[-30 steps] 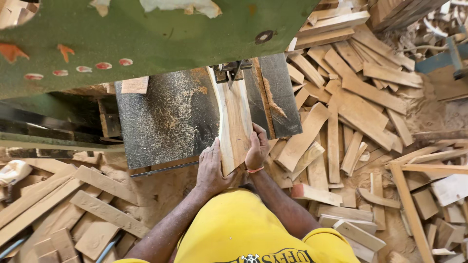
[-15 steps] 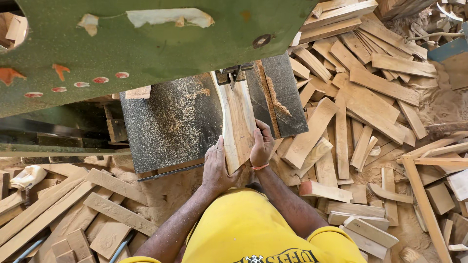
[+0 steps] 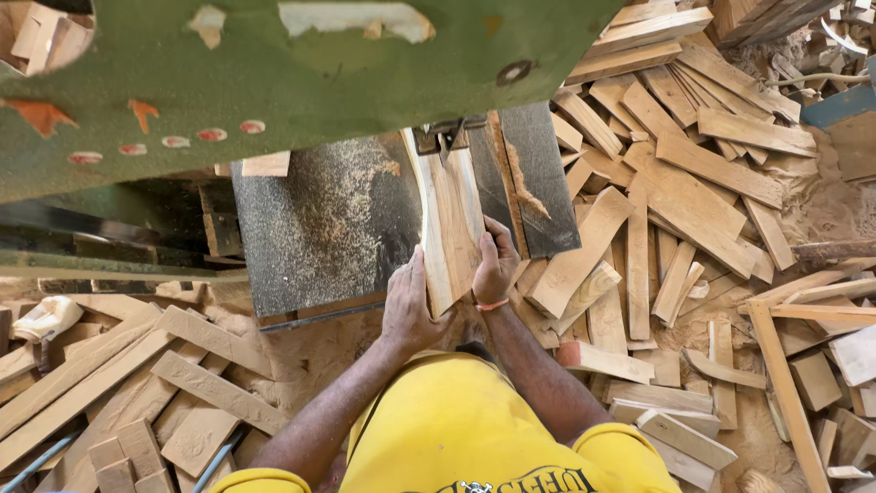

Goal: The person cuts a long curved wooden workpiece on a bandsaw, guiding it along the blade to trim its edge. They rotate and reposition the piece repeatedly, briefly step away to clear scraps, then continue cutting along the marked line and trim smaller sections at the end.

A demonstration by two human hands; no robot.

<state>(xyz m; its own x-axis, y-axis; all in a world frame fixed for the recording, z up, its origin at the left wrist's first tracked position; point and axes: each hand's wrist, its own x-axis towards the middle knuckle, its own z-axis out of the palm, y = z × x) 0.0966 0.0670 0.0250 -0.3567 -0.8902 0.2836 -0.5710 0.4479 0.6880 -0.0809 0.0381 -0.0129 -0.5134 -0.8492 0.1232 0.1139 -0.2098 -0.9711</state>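
Observation:
A pale wooden plank (image 3: pixel 450 224) lies lengthwise on the dark, sawdust-covered saw table (image 3: pixel 319 228). Its far end reaches the blade guide (image 3: pixel 438 139) under the green machine housing (image 3: pixel 274 73). My left hand (image 3: pixel 409 306) grips the plank's near left edge. My right hand (image 3: pixel 497 263), with an orange band at the wrist, holds the near right edge. Both hands are closed on the same plank. The blade itself is mostly hidden by the housing.
Many cut wooden offcuts (image 3: pixel 675 201) are heaped on the sawdust floor to the right. More boards and blocks (image 3: pixel 137 383) lie at the lower left. A second wood strip (image 3: pixel 511 183) rests on the table right of the plank.
The view has shifted slightly. The plank and both hands have slid a little further toward the blade guide; the grip is unchanged.

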